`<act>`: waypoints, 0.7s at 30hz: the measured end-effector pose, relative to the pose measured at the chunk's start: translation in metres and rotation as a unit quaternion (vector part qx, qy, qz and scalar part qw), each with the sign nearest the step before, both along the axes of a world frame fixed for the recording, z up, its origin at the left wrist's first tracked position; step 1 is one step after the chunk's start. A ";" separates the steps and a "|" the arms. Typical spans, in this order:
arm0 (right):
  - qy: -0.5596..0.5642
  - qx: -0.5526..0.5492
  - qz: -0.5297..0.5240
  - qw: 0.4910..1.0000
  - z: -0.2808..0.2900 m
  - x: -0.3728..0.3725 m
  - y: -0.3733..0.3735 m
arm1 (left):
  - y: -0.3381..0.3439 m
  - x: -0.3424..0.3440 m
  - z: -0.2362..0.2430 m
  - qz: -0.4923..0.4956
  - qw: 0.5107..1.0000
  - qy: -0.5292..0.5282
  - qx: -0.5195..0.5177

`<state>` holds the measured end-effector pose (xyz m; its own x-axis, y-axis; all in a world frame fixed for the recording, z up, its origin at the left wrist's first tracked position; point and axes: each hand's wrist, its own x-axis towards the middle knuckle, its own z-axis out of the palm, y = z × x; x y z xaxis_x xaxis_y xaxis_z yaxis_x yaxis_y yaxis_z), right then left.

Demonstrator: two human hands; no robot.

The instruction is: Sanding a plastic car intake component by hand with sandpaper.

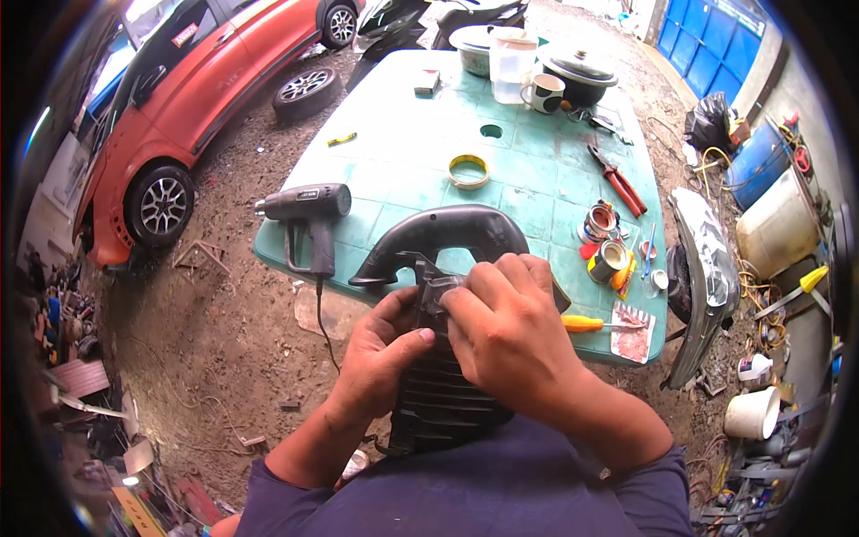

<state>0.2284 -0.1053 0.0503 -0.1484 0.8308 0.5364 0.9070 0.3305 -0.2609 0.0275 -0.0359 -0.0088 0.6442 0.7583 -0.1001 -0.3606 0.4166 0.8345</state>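
Observation:
A ribbed black plastic housing (pixel 443 403) is propped against my front at the near edge of the table. My left hand (pixel 371 358) grips its upper left side, thumb lying on the near face. Across its top, my right hand (pixel 514 336) is closed, fingertips pinched on a small greyish piece (pixel 441 288) pressed to the housing's edge; what this piece is I cannot make out. Just beyond, a curved black plastic duct (pixel 447 219) arches over the tabletop. Whether it joins the housing is hidden by my hands.
On the green table (pixel 394 215) are a heat gun (pixel 313 219), a tape roll (pixel 468 172), red-handled pliers (pixel 620 186), open cans (pixel 608 259), a yellow-handled screwdriver (pixel 583 323) and a smeared card (pixel 632 333). Pots and a mug (pixel 543 92) stand far back. A red car (pixel 179 80) is left, a headlight (pixel 707 259) right.

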 end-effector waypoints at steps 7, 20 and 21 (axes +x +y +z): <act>0.043 0.019 -0.015 0.999 -0.004 -0.003 -0.001 | 0.001 -0.002 0.000 -0.022 1.000 0.002 -0.003; 0.070 -0.030 0.016 0.997 0.011 0.003 -0.004 | -0.001 -0.001 0.001 -0.018 1.000 0.015 -0.003; 0.069 -0.031 0.017 0.997 0.010 0.004 -0.005 | -0.001 -0.001 0.001 -0.017 1.000 0.013 -0.004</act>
